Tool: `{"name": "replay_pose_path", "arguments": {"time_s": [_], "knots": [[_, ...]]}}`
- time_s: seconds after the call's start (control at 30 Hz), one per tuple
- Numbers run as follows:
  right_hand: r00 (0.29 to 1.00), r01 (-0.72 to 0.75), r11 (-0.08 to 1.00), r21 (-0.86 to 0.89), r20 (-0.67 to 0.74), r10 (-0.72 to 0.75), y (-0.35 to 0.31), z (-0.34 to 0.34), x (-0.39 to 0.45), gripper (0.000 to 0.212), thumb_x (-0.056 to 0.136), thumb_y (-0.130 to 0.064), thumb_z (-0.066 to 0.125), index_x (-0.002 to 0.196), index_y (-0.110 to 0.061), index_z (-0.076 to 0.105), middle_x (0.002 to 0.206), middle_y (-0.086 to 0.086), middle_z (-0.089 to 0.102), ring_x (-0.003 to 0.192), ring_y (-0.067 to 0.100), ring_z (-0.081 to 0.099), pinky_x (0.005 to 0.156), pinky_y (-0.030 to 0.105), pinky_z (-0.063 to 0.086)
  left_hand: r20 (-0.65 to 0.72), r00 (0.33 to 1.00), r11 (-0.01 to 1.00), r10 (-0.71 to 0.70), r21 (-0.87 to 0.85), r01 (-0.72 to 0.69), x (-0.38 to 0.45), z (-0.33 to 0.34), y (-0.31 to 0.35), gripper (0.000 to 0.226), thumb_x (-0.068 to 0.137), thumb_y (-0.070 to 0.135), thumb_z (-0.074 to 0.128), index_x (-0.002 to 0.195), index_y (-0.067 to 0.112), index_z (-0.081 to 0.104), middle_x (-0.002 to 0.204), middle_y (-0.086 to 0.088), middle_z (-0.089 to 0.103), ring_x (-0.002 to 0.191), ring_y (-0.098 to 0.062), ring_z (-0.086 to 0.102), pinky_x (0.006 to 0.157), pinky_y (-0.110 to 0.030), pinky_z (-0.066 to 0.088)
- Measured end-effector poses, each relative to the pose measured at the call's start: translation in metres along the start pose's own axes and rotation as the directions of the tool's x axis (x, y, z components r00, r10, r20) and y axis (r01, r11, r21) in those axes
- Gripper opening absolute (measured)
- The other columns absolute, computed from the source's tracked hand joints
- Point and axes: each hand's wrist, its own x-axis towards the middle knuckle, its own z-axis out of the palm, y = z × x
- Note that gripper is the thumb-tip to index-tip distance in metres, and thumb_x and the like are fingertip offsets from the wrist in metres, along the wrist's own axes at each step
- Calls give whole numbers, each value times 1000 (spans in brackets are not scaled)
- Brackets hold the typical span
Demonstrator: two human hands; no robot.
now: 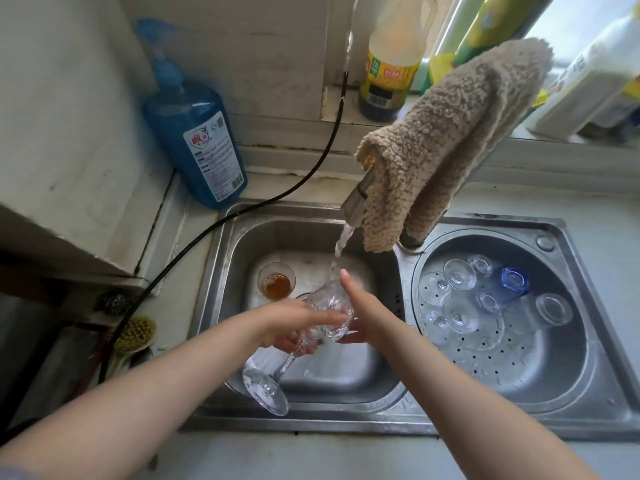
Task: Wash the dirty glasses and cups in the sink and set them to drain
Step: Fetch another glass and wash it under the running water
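We hold a stemmed wine glass (pixel 320 315) tilted under the tap stream over the left sink basin (pixel 346 367), left hand (pixel 294 327) gripping its bowl, right hand (pixel 360 308) pressing flat; wet glass could slip and crack.

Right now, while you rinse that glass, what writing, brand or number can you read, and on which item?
Nothing is legible.
Blue pump bottle of liquid soap: white label with a red logo, small print and a barcode, all too blurred to read.
Tall yellow-labelled bottle of amber liquid: red and green patches, blurred characters, a barcode.
White plastic bottle on the windowsill: faint grey marks, unreadable.
Green and yellow packet: blurred print.
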Motion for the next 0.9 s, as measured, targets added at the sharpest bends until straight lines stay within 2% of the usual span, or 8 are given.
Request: {"name": "replay_pose_path", "arguments": {"time_s": [0.27, 0.43, 0.57, 0.67, 0.73, 0.8, 0.83, 0.9], "knots": [[993, -122, 992, -19, 5, 122, 12, -18, -12, 80, 84, -73, 39, 141, -16, 36, 104, 13, 61, 90, 28, 64, 71, 37, 58, 136, 988, 997, -68, -30, 72, 5, 11, 6, 85, 56, 68, 74, 117, 12, 56, 85, -8, 64, 66, -14, 58, 65, -24, 46], [981, -152, 958, 244, 157, 116, 31, -26, -23, 110, 53, -77, 71, 141, -20, 38, 127, 17, 54, 105, 36, 62, 76, 42, 56, 213, 973, 996, -93, 6, 94, 1, 25, 14, 67, 73, 69, 63, 103, 9, 62, 80, -6, 65, 59, -11, 55, 59, -20, 42], [983, -129, 898, 421, 171, 62, 44, -32, -41, 92, 67, -67, 68, 140, -25, 32, 101, 15, 58, 82, 34, 70, 69, 40, 58, 270, 962, 997, -26, -60, 43, -3, 35, 17, 72, 80, 65, 53, 124, 8, 51, 69, -2, 69, 49, -8, 57, 46, -17, 46], [996, -25, 924, 380, 86, -9, 49, -34, -56, 87, 71, -71, 61, 139, -23, 35, 118, 19, 55, 91, 29, 67, 78, 44, 58, 325, 945, 992, -23, -108, 62, -10, 44, 16, 67, 74, 66, 56, 108, 8, 60, 76, -5, 66, 56, -9, 54, 52, -17, 45], [988, 149, 954, 262, -80, -132, 51, -38, -71, 66, 81, -65, 51, 131, -22, 44, 123, 12, 56, 96, 20, 61, 67, 33, 58, 347, 938, 979, 0, -191, 71, -18, 52, 19, 63, 72, 59, 63, 104, 5, 62, 79, -7, 66, 57, -11, 57, 51, -17, 47], [871, 400, 916, 9, -314, -377, 63, -52, -84, 50, 90, -50, 51, 134, -29, 42, 135, 3, 50, 110, 14, 55, 75, 29, 56, 346, 937, 968, 38, -246, 52, -21, 63, 27, 64, 71, 56, 65, 105, 1, 61, 78, -9, 69, 61, -14, 64, 56, -20, 54], [736, 524, 831, -187, -391, -552, 72, -64, -92, 46, 92, -41, 54, 135, -32, 41, 138, -2, 47, 116, 11, 52, 84, 28, 54, 339, 939, 964, 49, -264, 45, -22, 72, 34, 67, 69, 56, 66, 106, 0, 61, 79, -11, 70, 66, -17, 68, 63, -23, 58], [428, 638, 557, -531, -356, -831, 92, -90, -110, 44, 92, -28, 58, 134, -34, 44, 139, -9, 45, 127, 7, 46, 97, 25, 46, 348, 936, 956, 60, -288, 46, -21, 92, 54, 70, 67, 58, 66, 106, -1, 61, 85, -14, 72, 77, -24, 72, 74, -33, 58]]}}
